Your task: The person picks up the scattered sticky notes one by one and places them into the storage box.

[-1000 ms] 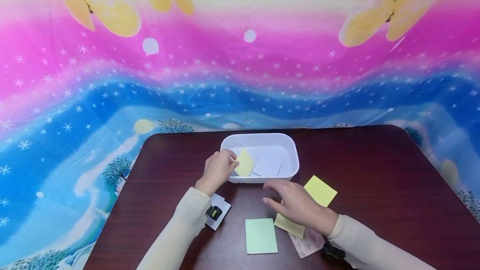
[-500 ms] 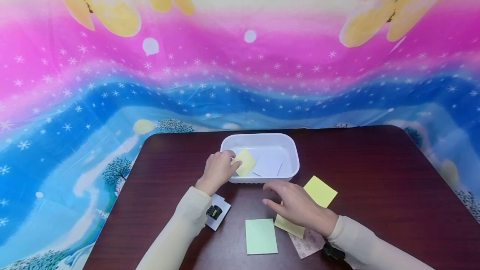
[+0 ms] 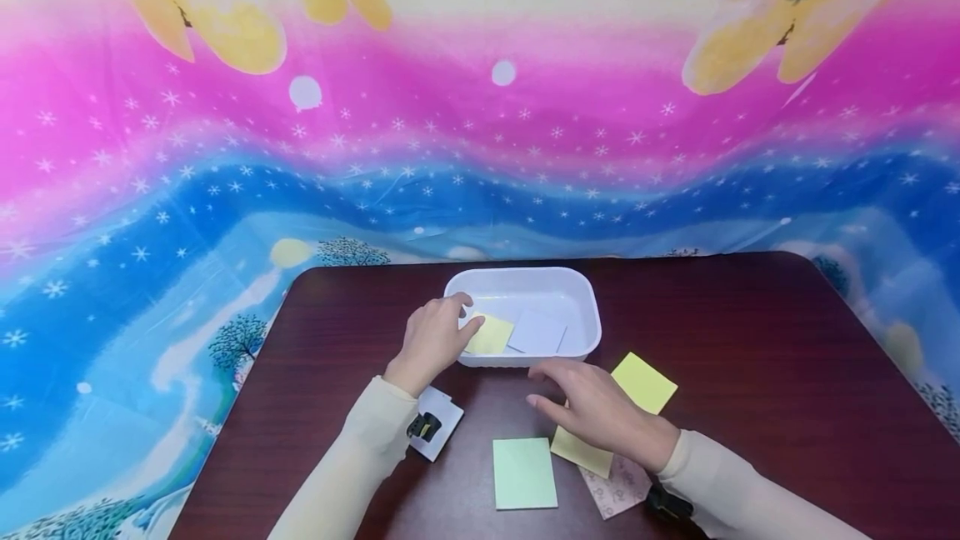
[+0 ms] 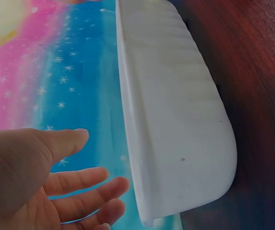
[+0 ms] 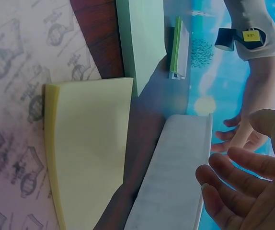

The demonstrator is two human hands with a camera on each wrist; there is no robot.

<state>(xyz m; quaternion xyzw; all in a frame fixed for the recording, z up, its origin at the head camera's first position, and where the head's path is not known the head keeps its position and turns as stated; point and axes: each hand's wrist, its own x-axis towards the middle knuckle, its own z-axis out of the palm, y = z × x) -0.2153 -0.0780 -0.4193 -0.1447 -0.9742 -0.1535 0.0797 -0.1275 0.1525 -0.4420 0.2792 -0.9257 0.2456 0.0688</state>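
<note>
One mint-green sticky pad (image 3: 525, 473) sits up front, square and neat. Right hand (image 3: 606, 417) hangs loose and empty, blocking some of a dull-yellow pad (image 3: 582, 451). Further out, the left hand (image 3: 431, 337) is relaxed, gripping nothing, thumb partly hiding a plain pale-yellow sticky note (image 3: 492, 335) lying askew in the white tray (image 3: 587, 307). Snowflake backdrop (image 3: 480, 148) behind.

Dark red-brown table (image 3: 765, 357) with white tub (image 3: 555, 300), green pad (image 3: 525, 474), bright yellow pad (image 3: 645, 383).

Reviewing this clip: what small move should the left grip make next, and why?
Probably lift the left grip clear of the white tray: it appears to hold nothing in the left wrist view, and the pale yellow note is inside the tray, beside the white note.
</note>
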